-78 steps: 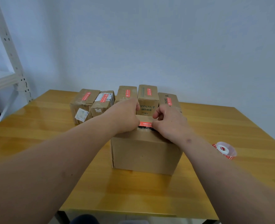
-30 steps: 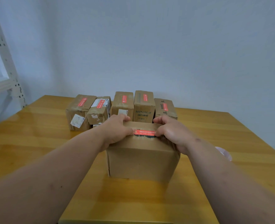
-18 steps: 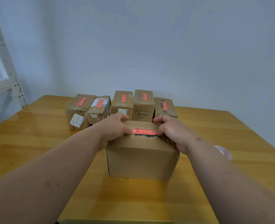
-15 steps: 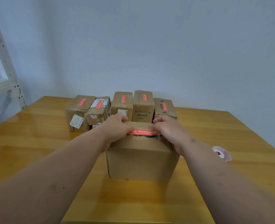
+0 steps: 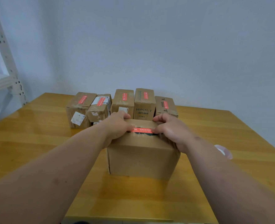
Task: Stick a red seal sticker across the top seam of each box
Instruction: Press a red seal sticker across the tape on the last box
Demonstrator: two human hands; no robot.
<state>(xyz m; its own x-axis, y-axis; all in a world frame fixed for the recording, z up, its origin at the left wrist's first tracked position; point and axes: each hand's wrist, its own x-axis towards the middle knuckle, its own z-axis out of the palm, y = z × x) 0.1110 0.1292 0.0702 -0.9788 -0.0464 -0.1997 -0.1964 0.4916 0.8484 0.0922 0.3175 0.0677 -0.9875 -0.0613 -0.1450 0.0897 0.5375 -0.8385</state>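
Observation:
A large brown cardboard box (image 5: 141,159) stands in the middle of the wooden table (image 5: 36,136). A red seal sticker (image 5: 142,130) lies flat across the box's top, over a dark printed mark. My left hand (image 5: 117,126) holds the top on the left, its thumb on the sticker's left end and its fingers curled over the far edge. My right hand (image 5: 172,128) mirrors it on the right, thumb on the sticker's right end. The seam itself is hidden under the hands and the sticker.
Several smaller boxes (image 5: 145,102), each with a red sticker on top, stand in a row just behind the large box. A sticker roll (image 5: 224,151) lies on the table to the right, partly behind my right forearm. A white metal shelf (image 5: 4,65) stands at the left.
The sticker, held between both hands above the box 2.6 s ago, now lies flat on the top. Both hands stay at its ends, barely shifted in the last second.

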